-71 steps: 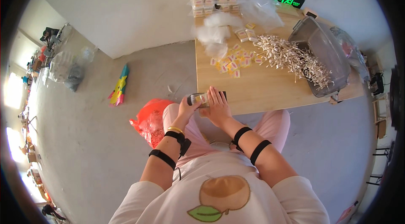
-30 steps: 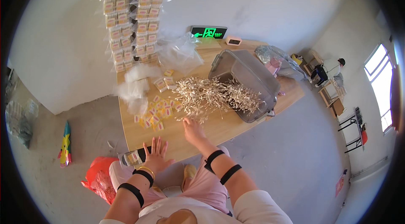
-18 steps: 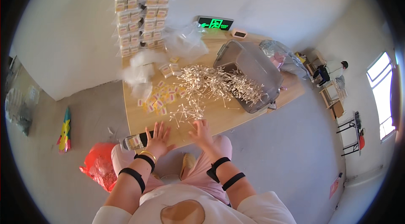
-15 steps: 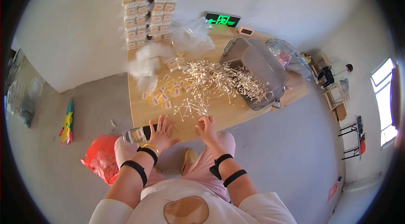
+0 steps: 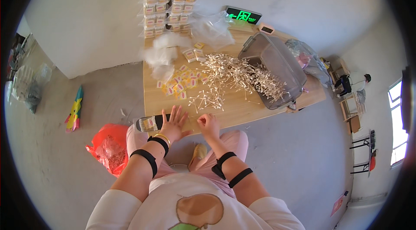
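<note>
My left hand [image 5: 171, 126] lies flat at the table's near edge, its fingers spread over one end of a black holder [image 5: 158, 120]. A small clear pack of cotton swabs with a yellow-and-white label [image 5: 148, 124] rests on the holder's other end. My right hand [image 5: 209, 127] is just to the right, above the near edge, with fingers curled and pinched. Whatever is between those fingertips is too small to make out. Beyond the hands lie a small loose group of cotton swabs [image 5: 209, 99] and a larger heap [image 5: 229, 70]. Yellow-and-white label cards [image 5: 180, 83] are scattered left of them.
A grey plastic bin [image 5: 284, 67] lies tipped at the right, swabs spilling from it. Clear bags [image 5: 212, 30] and tall stacks of filled packs [image 5: 156, 8] stand at the back. On the floor at left sits a red plastic bag [image 5: 108, 147].
My right hand has drawn away from the loose swabs, leftward and slightly nearer me, its fingers more curled. The left hand stays by the holder. The whole view has shifted slightly.
</note>
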Motion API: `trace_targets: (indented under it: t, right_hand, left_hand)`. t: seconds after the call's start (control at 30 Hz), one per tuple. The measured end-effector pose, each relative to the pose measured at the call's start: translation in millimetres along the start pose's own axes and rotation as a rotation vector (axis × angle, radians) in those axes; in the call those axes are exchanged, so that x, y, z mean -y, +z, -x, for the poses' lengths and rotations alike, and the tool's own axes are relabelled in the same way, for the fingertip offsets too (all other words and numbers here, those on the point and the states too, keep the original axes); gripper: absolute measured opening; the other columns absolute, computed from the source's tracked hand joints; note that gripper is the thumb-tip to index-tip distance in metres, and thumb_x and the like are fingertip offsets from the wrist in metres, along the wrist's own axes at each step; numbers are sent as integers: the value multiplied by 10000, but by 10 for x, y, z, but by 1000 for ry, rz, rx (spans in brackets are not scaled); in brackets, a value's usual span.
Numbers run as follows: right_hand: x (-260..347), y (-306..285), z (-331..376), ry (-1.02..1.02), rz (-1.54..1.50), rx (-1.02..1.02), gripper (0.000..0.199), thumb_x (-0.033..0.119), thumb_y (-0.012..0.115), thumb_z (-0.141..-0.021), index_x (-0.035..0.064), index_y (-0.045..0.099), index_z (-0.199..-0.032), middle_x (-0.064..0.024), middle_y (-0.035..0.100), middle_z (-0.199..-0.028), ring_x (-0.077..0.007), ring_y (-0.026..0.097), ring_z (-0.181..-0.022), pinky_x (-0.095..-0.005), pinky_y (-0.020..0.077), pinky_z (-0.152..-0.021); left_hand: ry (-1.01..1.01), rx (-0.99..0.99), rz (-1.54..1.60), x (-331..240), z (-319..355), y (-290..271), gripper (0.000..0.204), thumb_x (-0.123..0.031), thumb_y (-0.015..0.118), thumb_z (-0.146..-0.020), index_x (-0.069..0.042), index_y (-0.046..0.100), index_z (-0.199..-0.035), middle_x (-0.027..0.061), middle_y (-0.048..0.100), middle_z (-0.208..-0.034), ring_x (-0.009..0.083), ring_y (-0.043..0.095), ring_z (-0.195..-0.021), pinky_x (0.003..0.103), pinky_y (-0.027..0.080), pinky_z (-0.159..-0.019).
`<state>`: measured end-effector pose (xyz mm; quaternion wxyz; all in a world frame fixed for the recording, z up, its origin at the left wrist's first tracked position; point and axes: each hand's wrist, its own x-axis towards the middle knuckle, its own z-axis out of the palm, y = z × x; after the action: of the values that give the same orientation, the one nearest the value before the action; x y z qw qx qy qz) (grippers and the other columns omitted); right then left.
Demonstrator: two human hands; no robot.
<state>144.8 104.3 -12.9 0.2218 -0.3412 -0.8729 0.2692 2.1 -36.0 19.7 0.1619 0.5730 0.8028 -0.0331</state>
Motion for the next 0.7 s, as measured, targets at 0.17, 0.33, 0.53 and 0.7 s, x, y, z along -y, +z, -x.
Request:
trace_targets:
  t: [0.17,0.33,0.53,0.7]
  right_hand:
    - [400,98,140,-66,127,-73,161,183,720,-823,129,652,-958,-110,628,-975,-338,596,-938,-466,459,-824]
    - [233,120,135,-99,29,-31,137,139,680,-847,112,644,-976,-131,616,-973,-354,594,-962,-481,465,-821]
    - [183,121,-111,-135,-164,-21,163,136,705,-844,91,641,-986,-137,608,-991,-366,581,-980,-493,468,-869]
    - [391,6,-494,-62,209,-176,198,210,761,-805,104,651,-931,-120,589,-1043,-345,564,-1051,-484,455,-907]
  left_hand:
    - [26,-232,41,89,77,179,993,-730,503,-896,-81,232,-1598,170,149,-1677,338,67,-1565,706,29,-1176]
    - [208,-378,-149,65,157,277,913,-640,501,-940,-53,240,-1590,144,200,-1667,297,120,-1561,624,61,-1224]
    - [281,-327,-49,50,213,369,847,-518,488,-992,-28,166,-1602,90,187,-1677,243,137,-1561,563,109,-1243]
    - [261,-299,-83,53,250,373,949,-510,612,-906,-27,177,-1598,106,215,-1660,254,168,-1552,577,121,-1236]
